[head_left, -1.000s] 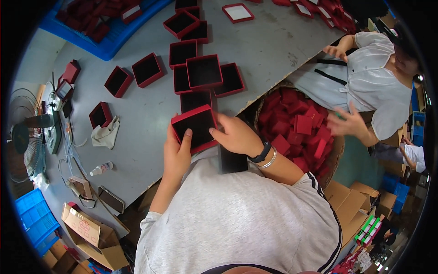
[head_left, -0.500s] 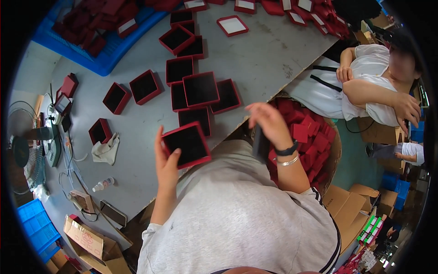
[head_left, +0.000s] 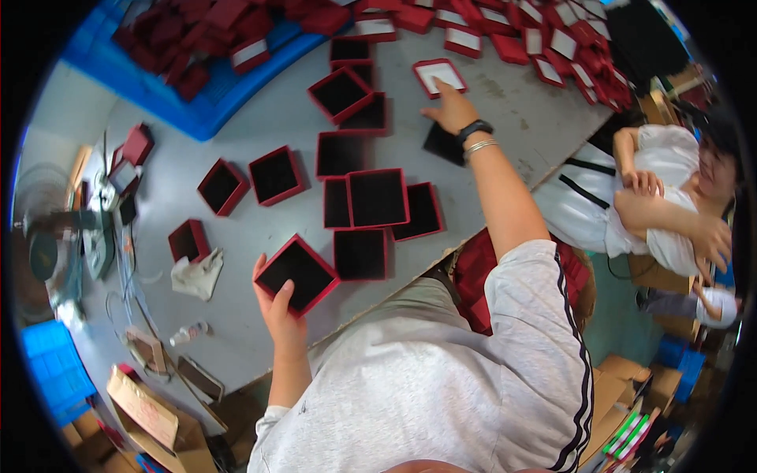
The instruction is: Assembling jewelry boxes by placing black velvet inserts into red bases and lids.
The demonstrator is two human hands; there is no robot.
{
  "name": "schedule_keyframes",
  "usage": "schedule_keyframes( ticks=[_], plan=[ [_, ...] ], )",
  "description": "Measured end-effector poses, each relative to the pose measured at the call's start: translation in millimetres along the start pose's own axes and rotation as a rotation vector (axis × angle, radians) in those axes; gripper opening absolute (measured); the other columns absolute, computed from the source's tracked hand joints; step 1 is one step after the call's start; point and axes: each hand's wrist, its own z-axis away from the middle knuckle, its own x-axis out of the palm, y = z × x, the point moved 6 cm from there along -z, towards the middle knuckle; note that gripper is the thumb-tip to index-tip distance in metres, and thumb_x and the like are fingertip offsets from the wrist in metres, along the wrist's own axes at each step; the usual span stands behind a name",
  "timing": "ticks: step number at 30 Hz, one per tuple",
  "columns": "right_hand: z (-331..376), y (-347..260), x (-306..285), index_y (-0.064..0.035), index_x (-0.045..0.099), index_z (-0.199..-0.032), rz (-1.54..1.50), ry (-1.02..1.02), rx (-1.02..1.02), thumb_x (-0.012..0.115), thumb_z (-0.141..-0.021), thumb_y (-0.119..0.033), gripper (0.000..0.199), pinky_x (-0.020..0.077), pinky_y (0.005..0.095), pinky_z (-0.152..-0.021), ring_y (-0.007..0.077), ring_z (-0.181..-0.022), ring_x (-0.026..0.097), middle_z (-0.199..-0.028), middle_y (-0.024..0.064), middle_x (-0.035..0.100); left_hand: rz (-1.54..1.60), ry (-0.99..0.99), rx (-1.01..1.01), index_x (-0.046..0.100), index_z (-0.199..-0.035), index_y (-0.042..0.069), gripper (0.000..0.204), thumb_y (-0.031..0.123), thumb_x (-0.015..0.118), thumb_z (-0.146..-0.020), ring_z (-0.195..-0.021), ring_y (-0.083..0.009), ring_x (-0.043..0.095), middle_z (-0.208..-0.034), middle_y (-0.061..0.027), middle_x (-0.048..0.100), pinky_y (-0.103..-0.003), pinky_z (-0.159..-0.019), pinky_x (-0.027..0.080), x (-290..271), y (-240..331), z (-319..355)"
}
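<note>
My left hand (head_left: 285, 311) grips a red square box with a black inside (head_left: 297, 274), the thumb on its inner face. At the far side of the table my right hand (head_left: 456, 112) is stretched out, fingertips at a red square box with a white inside (head_left: 432, 72). A black square pad (head_left: 444, 145) shows under the right palm and seems held by its fingers, which are partly hidden. Several red boxes with black insides (head_left: 378, 199) lie in an overlapping row between my hands. Further boxes (head_left: 276, 175) lie separately to the left.
A blue crate (head_left: 197, 122) of red boxes stands at the back left; a red pile (head_left: 509, 49) spreads across the far edge. At the left are a cloth (head_left: 197, 274), a small bottle (head_left: 189, 333) and a fan (head_left: 47, 244). A co-worker (head_left: 670, 181) sits at the right.
My right hand has moved from beside the table edge up and across to the white-lined box, the black pad with it. My left hand still holds its box, now turned. The view has shifted.
</note>
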Motion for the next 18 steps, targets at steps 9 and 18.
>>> schedule_keyframes(
  ticks=[9, 18],
  plan=[
    [106.7, 16.5, -69.8, -0.0004, 0.062, -0.099, -0.381, -0.046, 0.136, 0.068, -0.092, -0.032, 0.033, 0.0468, 0.0327, -0.060, 0.0201, -0.066, 0.060, -0.080, 0.0096, 0.067, 0.229, -0.176, -0.180, 0.027, -0.150, 0.008, 0.067, 0.014, 0.061, -0.091, -0.127, -0.0255, 0.047, -0.137, -0.0125, 0.046, -0.040, -0.108, 0.041, 34.8, 5.2, 25.1],
    [288.7, -198.9, -118.5, -0.0001, 0.051, -0.126, -1.758, -0.651, 0.184, 0.070, -0.092, -0.032, 0.050, 0.0433, 0.0209, -0.051, 0.0056, -0.060, 0.054, -0.095, 0.0021, 0.063, 0.102, -0.373, 0.002, 0.021, -0.151, 0.008, 0.073, 0.041, 0.057, -0.097, -0.129, -0.0222, 0.045, -0.141, -0.0102, 0.041, -0.039, -0.109, 0.038, 70.8, -10.8, 52.8]
  ],
)
